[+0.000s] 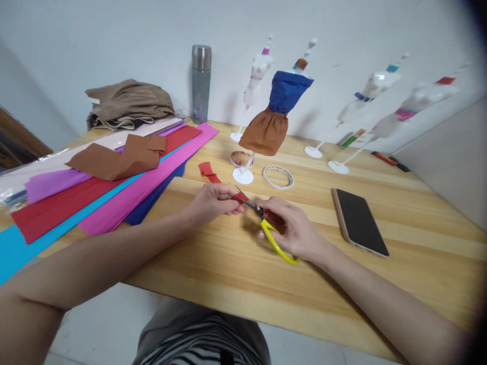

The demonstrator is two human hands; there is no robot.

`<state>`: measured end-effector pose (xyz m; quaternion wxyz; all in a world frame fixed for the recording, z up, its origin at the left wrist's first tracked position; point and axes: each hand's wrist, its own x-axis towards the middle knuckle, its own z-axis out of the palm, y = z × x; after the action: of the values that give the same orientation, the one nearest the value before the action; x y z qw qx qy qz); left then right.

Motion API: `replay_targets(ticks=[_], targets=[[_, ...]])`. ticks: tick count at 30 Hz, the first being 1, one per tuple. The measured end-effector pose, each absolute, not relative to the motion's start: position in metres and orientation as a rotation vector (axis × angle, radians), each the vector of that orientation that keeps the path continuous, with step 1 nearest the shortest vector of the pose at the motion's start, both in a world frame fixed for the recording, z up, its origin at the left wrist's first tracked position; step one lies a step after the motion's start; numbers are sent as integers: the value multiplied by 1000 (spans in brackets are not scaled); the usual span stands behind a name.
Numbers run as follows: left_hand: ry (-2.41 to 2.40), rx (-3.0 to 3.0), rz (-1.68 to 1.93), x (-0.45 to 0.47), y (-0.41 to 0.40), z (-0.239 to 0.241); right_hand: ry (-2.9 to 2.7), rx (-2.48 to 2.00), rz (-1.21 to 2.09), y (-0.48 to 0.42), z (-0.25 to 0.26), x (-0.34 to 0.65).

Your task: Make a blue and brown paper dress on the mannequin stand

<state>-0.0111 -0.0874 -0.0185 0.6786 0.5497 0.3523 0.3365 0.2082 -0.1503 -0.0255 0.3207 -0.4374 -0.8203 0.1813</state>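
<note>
My left hand (215,202) is closed in a pinch on a red strip of crepe paper (209,171) that trails away over the wooden table (399,223). My right hand (292,230) grips yellow-handled scissors (266,225), fingers through the loops. The blades point left at the red strip beside my left fingertips. Just beyond stands a small mannequin (272,116) dressed in a blue top and a brown skirt.
Sheets of crepe paper (114,187) in pink, red, blue, purple and brown lie at left. Two tape rolls (278,177), a phone (359,221), three bare mannequins (365,101), a steel flask (201,83) and folded cloth (129,101) stand around.
</note>
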Motion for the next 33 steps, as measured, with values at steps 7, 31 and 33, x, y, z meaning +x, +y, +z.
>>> replay_targets(ticks=[7, 31, 33], targets=[[769, 1229, 749, -14, -90, -18, -2157, -1127, 455, -150, -27, 209], [780, 1185, 745, -15, -90, -17, -2162, -1199, 371, -146, -36, 212], [779, 1185, 746, -15, -90, -16, -2153, -1207, 385, -146, -35, 211]])
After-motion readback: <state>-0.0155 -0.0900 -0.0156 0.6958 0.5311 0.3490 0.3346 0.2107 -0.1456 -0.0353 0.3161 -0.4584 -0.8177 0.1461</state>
